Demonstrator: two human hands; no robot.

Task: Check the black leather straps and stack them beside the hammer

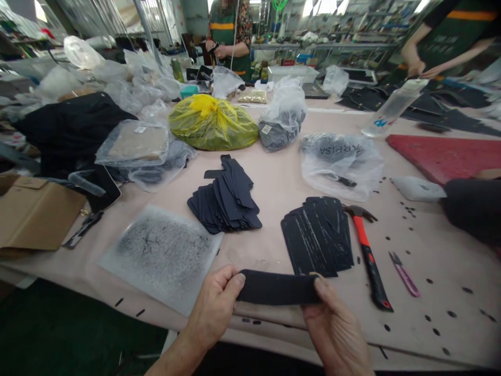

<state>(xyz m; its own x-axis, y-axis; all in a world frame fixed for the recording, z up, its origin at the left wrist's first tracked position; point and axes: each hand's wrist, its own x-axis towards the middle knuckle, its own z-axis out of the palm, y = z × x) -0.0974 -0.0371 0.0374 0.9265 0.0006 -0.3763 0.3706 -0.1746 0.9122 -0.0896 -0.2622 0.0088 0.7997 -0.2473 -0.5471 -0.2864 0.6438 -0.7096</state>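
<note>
A dark rectangular strip [278, 289], like fabric or leather, is stretched level between my two hands above the table's near edge. My left hand [216, 303] pinches its left end, thumb on top. At the other end my right hand [335, 322] grips it between thumb and fingers. Beyond the strip lies a fanned pile of plain dark cut pieces [226, 201]. To its right is a second stack of dark pieces [319, 235] with whitish streaks. A cloudy, speckled cutting sheet [162, 253] lies to the left of my hands.
On the right are a red-and-black claw hammer [368, 256] and pink-handled thread snips [405, 275]. A clear plastic bag [340, 164], yellow bag [213, 125] and cardboard box [37, 214] stand farther out. Two people [230, 44] work across the table [270, 177].
</note>
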